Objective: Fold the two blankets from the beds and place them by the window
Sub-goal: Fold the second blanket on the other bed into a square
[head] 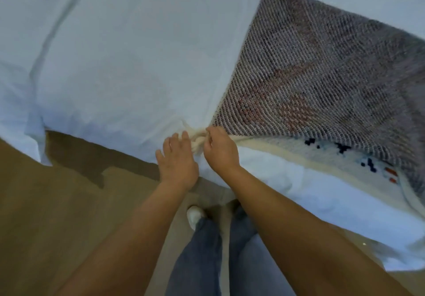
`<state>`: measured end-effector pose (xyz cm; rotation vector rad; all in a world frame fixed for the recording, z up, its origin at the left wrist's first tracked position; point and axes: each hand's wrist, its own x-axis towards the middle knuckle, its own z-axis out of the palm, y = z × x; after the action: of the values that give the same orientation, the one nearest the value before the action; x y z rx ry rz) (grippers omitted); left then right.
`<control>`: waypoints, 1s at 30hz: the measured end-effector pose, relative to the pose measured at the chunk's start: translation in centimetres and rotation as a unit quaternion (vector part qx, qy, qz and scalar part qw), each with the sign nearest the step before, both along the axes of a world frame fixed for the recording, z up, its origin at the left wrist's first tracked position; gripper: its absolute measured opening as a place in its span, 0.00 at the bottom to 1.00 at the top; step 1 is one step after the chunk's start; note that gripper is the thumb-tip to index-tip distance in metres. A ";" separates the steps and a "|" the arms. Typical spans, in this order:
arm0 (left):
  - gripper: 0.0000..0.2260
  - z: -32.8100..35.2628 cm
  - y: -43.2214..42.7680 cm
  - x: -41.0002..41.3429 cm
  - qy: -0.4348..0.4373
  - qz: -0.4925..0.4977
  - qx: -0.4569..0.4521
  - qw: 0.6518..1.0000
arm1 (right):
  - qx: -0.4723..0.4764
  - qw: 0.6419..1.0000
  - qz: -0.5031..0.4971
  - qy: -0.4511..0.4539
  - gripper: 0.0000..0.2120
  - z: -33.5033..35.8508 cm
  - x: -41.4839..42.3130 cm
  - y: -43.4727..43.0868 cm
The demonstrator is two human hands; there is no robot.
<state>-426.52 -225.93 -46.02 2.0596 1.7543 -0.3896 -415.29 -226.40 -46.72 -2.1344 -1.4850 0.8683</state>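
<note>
**A:** We're looking straight down at the near edge of the bed, and both hands meet right there at the rim.

**B:** The right hand has the catch: fingers curled, pinching the bunched cream corner of the blanket.

**A:** And the left hand?

**B:** Its fingers are fairly straight and spread, with the fingertips up against that same cream bunch, not curled round it.

**A:** Where does the blanket lie?

**B:** It's on the right part of the bed, over the white sheet. A big flap is turned over, so the grey woven underside faces up with a faint reddish pattern. Under the flap, along the near edge, a cream face with dark blue and red marks peeks out (the flap hides the rest of that face).

**A:** And down below?

**B:** Tan floor, blue jeans and one white shoe between the forearms.
</note>
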 end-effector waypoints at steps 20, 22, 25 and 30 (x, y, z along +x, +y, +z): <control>0.24 -1.3 -5.1 29.5 -0.072 -0.433 0.020 0.898 | -0.068 0.938 -0.274 -0.199 0.10 -0.8 33.0 -15.7; 0.24 -1.3 -4.8 31.4 -0.058 -0.427 0.041 0.901 | -0.058 0.946 -0.239 -0.212 0.11 -1.1 34.3 -15.6; 0.25 -1.3 -3.6 33.5 -0.015 -0.400 0.091 0.912 | -0.038 0.952 -0.209 -0.221 0.13 -1.4 36.6 -15.2; 0.23 -2.3 -1.3 34.6 0.069 -0.361 0.108 0.924 | -0.076 0.948 -0.182 -0.251 0.13 -2.2 40.3 -14.5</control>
<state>-391.90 -227.21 -48.27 2.8680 1.0688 -0.5758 -374.97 -240.95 -48.95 -2.7741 -1.1868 0.3242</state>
